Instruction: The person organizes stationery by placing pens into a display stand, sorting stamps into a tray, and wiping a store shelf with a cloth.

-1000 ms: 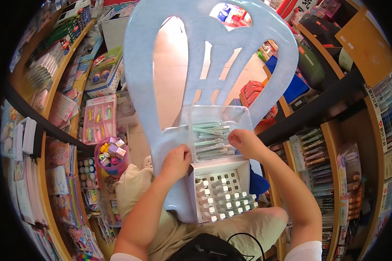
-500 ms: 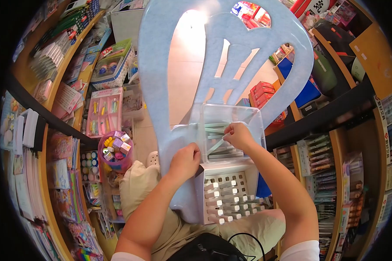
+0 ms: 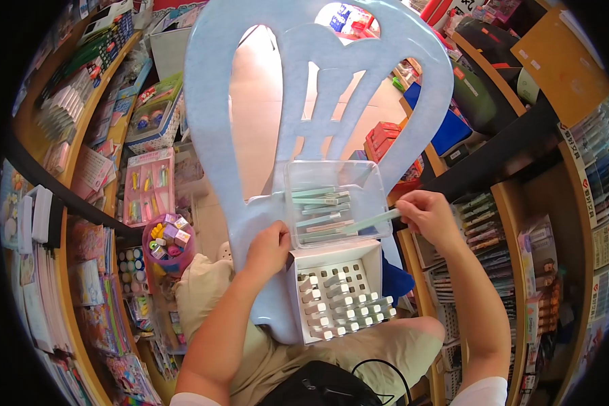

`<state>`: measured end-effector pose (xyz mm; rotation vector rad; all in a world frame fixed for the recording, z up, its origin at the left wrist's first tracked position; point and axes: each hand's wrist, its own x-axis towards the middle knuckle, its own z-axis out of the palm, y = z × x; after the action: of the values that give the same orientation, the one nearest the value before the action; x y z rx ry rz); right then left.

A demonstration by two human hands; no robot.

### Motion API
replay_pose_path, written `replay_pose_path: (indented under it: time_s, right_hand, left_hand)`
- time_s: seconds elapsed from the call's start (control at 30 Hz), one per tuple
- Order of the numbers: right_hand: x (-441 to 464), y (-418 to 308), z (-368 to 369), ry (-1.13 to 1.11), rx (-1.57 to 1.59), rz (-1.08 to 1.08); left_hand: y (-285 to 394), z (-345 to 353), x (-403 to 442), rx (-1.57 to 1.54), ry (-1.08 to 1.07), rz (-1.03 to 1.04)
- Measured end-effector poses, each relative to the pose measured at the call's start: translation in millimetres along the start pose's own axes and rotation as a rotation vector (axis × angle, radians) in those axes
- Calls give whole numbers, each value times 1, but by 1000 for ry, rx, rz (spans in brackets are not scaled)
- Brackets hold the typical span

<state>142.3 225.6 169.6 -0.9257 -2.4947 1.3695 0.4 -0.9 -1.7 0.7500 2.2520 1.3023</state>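
Observation:
My right hand (image 3: 426, 215) pinches one end of a slim pale green pen (image 3: 373, 220), out past the right side of the clear plastic container (image 3: 372, 177). The pen slants, its other end over the container, where several similar pens (image 3: 321, 196) lie. Just below stands a white box (image 3: 373, 254) with a grid of square holes. White square-ended pens (image 3: 342, 301) fill its nearer rows; holes farther back show bare. My left hand (image 3: 269, 252) is closed, fingertips by the corner where container and box meet. Whatever it holds is hidden.
Under the containers is a pale blue plastic chair (image 3: 210, 88), its slotted back rising ahead. Crammed shelves flank me on both sides. A pink basket (image 3: 176, 260) of small items stands at left, with a pink boxed set (image 3: 149, 186) behind it. Dark blue cloth (image 3: 396, 279) shows right of the white box.
My right hand has moved from inside the clear container outward to the right, drawing the pen with it. The left hand stays by the box corner. The whole view has shifted slightly.

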Motion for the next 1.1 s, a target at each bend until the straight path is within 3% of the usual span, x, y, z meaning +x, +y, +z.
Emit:
replay_pose_path:
  time_s: [0.23, 0.4, 0.43, 0.67, 0.83, 1.1]
  right_hand:
    - [-45, 13, -26, 75, -37, 38]
    - [-63, 10, -19, -15, -99, 107]
    - [-63, 8, -21, -116, -57, 186]
    - [-71, 12, -14, -239, -147, 157]
    - [-81, 15, -3, -267, -354, -36]
    - [-82, 11, -2, -278, -493, -32]
  left_hand:
    - [2, -1, -1, -37, -4, -8]
    - [-8, 4, 2, 19, 41, 57]
    - [-7, 4, 2, 0, 29, 39]
    - [-24, 11, 7, -19, 50, 96]
    - [-12, 6, 5, -41, -5, 55]
    - [-14, 6, 5, -36, 3, 86]
